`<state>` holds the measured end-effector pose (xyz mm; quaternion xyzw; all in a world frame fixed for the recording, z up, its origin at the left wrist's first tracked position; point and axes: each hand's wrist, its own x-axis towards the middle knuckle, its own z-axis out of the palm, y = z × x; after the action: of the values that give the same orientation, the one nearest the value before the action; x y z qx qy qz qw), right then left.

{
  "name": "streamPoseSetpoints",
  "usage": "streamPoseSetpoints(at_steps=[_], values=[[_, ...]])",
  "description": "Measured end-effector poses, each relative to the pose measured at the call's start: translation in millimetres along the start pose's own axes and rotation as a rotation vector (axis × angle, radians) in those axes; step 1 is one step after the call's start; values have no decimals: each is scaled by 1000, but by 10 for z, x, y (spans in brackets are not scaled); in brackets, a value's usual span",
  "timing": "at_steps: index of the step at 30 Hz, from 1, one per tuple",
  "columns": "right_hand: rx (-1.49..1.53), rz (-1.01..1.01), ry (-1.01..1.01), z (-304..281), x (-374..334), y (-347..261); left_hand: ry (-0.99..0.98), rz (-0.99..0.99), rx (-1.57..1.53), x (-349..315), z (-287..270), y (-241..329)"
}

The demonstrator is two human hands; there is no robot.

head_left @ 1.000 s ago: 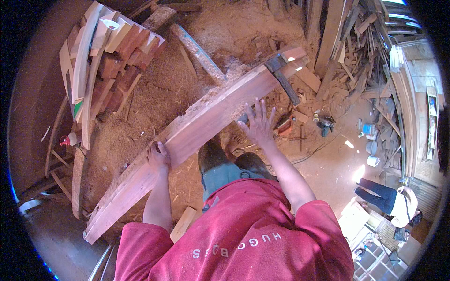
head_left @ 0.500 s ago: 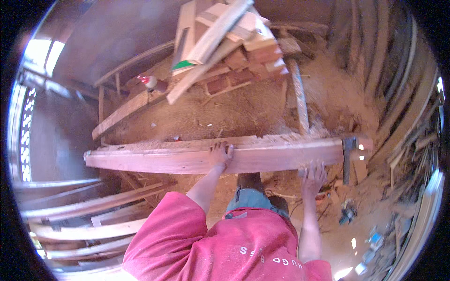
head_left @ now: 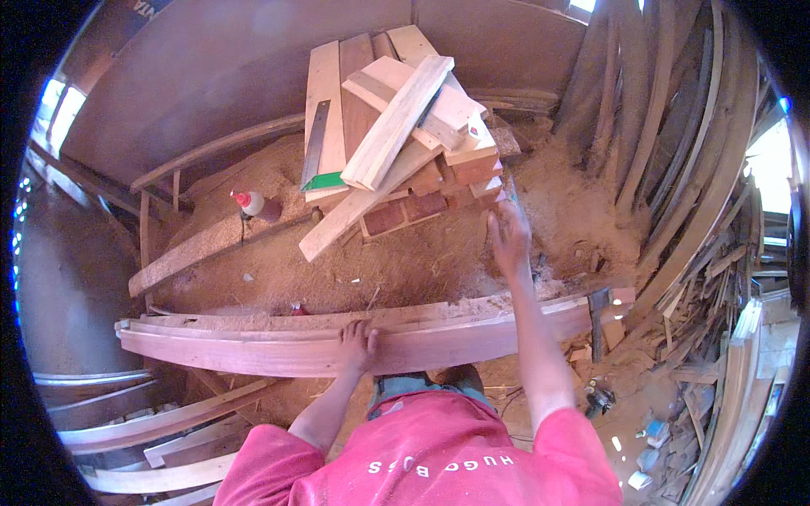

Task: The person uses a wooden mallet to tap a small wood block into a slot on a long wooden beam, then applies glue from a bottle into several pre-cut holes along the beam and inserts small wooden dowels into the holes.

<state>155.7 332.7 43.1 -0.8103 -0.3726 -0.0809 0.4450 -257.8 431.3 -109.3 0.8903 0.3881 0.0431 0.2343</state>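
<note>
A long reddish wooden board [head_left: 278, 352] lies crosswise in front of my body, its broad face toward me. My left hand [head_left: 359, 347] grips its upper edge near the middle, fingers over the top. Stretched out beyond the board, my right hand [head_left: 510, 236] has its fingers apart, with nothing seen in it. Its fingertips are by the near right corner of a stack of wood blocks [head_left: 471, 164]; whether they touch it I cannot tell. Across the stack lies a pale wood strip [head_left: 396, 122], and a try square [head_left: 321, 160] with a green stock rests at its left.
A dark clamp [head_left: 597, 325] sits at the board's right end. A red-capped bottle [head_left: 257, 205] stands on a rail at the left. Long planks [head_left: 704, 169] lean along the right wall, and more boards [head_left: 169, 430] lie at lower left. Sawdust covers the ground.
My right hand has left the board's right part and reached forward to the wood stack. The left hand stays on the board. The view has shifted, showing more of the stack.
</note>
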Motion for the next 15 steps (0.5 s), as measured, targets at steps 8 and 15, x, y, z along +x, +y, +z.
streamPoseSetpoints(at_steps=[8, 15], values=[[-194, -38, 159, 685, 1602, 53, 135, -123, -93, -157, -299, -597], [500, 413, -144, 207, 1861, -152, 178, -122, -81, -209, -247, -545]])
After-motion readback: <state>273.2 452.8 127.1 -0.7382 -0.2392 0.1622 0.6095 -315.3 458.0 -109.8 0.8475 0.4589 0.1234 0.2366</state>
